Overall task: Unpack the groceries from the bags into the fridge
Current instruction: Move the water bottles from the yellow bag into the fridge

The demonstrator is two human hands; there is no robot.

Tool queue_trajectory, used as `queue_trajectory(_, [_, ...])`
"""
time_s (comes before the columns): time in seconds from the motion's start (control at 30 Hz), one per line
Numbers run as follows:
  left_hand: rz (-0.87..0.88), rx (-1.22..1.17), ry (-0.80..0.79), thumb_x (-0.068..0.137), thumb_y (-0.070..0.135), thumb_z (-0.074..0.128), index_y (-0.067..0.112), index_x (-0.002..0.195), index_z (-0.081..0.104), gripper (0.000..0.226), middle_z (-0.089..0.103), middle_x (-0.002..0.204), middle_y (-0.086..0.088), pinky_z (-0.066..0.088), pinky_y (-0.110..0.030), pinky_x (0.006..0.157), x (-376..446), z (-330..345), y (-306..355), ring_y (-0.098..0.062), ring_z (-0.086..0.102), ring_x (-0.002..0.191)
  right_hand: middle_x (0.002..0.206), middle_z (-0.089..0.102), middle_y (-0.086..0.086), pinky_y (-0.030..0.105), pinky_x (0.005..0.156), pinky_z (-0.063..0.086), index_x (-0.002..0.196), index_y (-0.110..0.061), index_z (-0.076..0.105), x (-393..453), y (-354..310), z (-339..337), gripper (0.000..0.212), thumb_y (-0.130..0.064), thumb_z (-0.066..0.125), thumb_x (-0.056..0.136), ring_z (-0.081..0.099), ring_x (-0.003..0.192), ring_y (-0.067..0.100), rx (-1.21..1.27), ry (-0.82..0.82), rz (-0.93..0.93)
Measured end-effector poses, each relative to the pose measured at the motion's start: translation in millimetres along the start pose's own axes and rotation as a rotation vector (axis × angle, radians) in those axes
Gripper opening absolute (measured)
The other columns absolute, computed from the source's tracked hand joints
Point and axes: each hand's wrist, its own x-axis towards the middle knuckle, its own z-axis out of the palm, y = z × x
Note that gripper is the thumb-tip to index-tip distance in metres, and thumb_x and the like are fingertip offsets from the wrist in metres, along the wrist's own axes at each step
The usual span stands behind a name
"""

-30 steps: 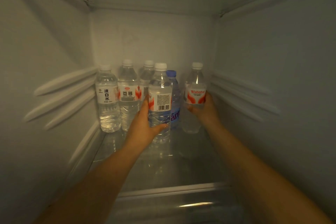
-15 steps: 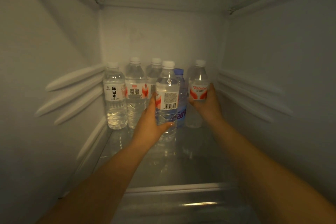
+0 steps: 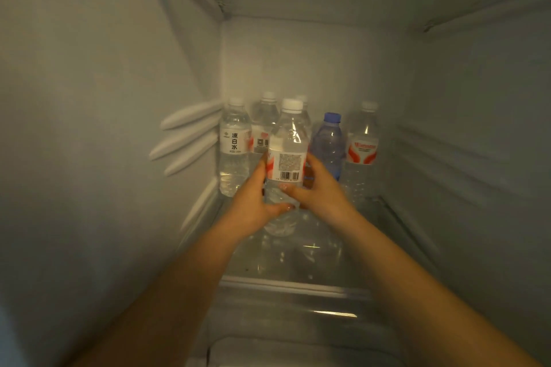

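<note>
Both hands clasp the front water bottle [image 3: 286, 164] on the glass shelf [image 3: 298, 281]: left hand [image 3: 253, 202] and right hand [image 3: 319, 188] wrapped around it. Five bottles already stand behind, including the blue-capped bottle [image 3: 328, 143]. Bags are out of view. The crowded rear row limits placement.

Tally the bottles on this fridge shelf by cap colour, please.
White-capped bottles: 5, counting the front bottle gripped by the left hand and right hand
Blue-capped bottle: 1
Total: 6
</note>
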Motion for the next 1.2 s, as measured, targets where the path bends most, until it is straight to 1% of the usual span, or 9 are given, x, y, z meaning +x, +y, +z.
queue_trajectory(0.13, [-0.019, -0.037, 0.203, 0.069, -0.003, 0.077, 0.022, 0.144, 0.031, 0.091, 0.056, 0.127, 0.005, 0.047, -0.020, 0.094, -15, -12, -4, -0.005, 0.054, 0.115, 0.116, 0.057, -0.007, 0.037, 0.092, 0.050, 0.133, -0.020, 0.042, 6, -7, 28, 0.062, -0.015, 0.072, 0.079, 0.056, 0.105, 0.010, 0.012, -0.002, -0.013])
queue_trajectory(0.3, [-0.088, -0.088, 0.410, 0.081, 0.001, 0.066, 0.051, 0.118, 0.042, 0.067, 0.059, 0.118, 0.014, 0.048, -0.023, 0.089, -32, -17, -10, -0.001, 0.056, 0.108, 0.121, 0.058, -0.004, 0.043, 0.097, 0.047, 0.134, -0.021, 0.043, 22, -7, 61, 0.064, -0.018, 0.074, 0.078, 0.057, 0.111, 0.015, 0.000, 0.031, 0.000])
queue_trajectory(0.4, [-0.102, -0.148, 0.438, 0.086, 0.000, 0.060, 0.043, 0.120, 0.047, 0.056, 0.062, 0.112, 0.013, 0.049, -0.018, 0.079, -32, -20, -12, -0.001, 0.060, 0.101, 0.121, 0.060, 0.000, 0.044, 0.097, 0.047, 0.132, -0.018, 0.044, 32, -7, 75, 0.063, -0.017, 0.074, 0.077, 0.058, 0.111, 0.016, 0.019, 0.040, 0.002])
queue_trajectory(0.53, [-0.104, -0.133, 0.496, 0.084, 0.007, 0.062, 0.031, 0.131, 0.050, 0.054, 0.063, 0.119, 0.007, 0.050, -0.036, 0.094, -27, -20, -19, -0.009, 0.060, 0.109, 0.119, 0.060, -0.002, 0.036, 0.096, 0.047, 0.130, -0.017, 0.046, 41, -10, 85, 0.058, -0.012, 0.073, 0.078, 0.057, 0.110, 0.015, 0.026, 0.046, 0.000])
queue_trajectory(0.67, [-0.131, -0.023, 0.553, 0.082, 0.014, 0.063, 0.032, 0.132, 0.048, 0.054, 0.063, 0.118, 0.004, 0.050, -0.041, 0.093, -16, -24, -29, -0.012, 0.060, 0.108, 0.109, 0.057, -0.009, 0.025, 0.089, 0.047, 0.129, -0.018, 0.047, 50, -11, 92, 0.058, -0.011, 0.073, 0.078, 0.057, 0.104, 0.010, 0.014, 0.046, -0.008])
queue_trajectory(1.0, [-0.180, 0.163, 0.559, 0.086, 0.020, 0.061, 0.026, 0.130, 0.048, 0.046, 0.062, 0.118, 0.005, 0.049, -0.035, 0.095, -3, -32, -35, -0.009, 0.058, 0.108, 0.122, 0.058, 0.002, 0.043, 0.096, 0.049, 0.133, -0.019, 0.044, 62, -4, 105, 0.068, -0.024, 0.077, 0.074, 0.056, 0.112, 0.016, -0.061, 0.074, -0.025])
queue_trajectory(1.07, [-0.191, 0.184, 0.530, 0.084, 0.022, 0.063, 0.028, 0.133, 0.045, 0.053, 0.059, 0.122, 0.006, 0.048, -0.035, 0.097, -4, -32, -36, -0.010, 0.056, 0.112, 0.124, 0.057, 0.001, 0.034, 0.094, 0.050, 0.134, -0.018, 0.043, 59, -6, 103, 0.069, -0.022, 0.077, 0.075, 0.054, 0.112, 0.013, -0.073, 0.060, -0.021])
queue_trajectory(1.13, [-0.186, 0.196, 0.495, 0.080, 0.028, 0.064, 0.031, 0.136, 0.040, 0.061, 0.057, 0.125, 0.006, 0.048, -0.037, 0.097, -8, -33, -34, -0.010, 0.055, 0.114, 0.126, 0.054, -0.004, 0.012, 0.084, 0.045, 0.136, -0.018, 0.038, 54, -13, 94, 0.069, -0.018, 0.075, 0.078, 0.049, 0.109, 0.004, -0.087, 0.019, -0.031])
queue_trajectory(1.2, [-0.148, 0.177, 0.468, 0.082, 0.027, 0.064, 0.032, 0.138, 0.037, 0.063, 0.057, 0.125, 0.007, 0.049, -0.034, 0.096, -15, -33, -26, -0.008, 0.056, 0.113, 0.120, 0.049, -0.009, 0.010, 0.082, 0.037, 0.140, -0.018, 0.033, 46, -18, 76, 0.072, -0.019, 0.072, 0.080, 0.043, 0.106, 0.001, -0.127, -0.015, -0.043])
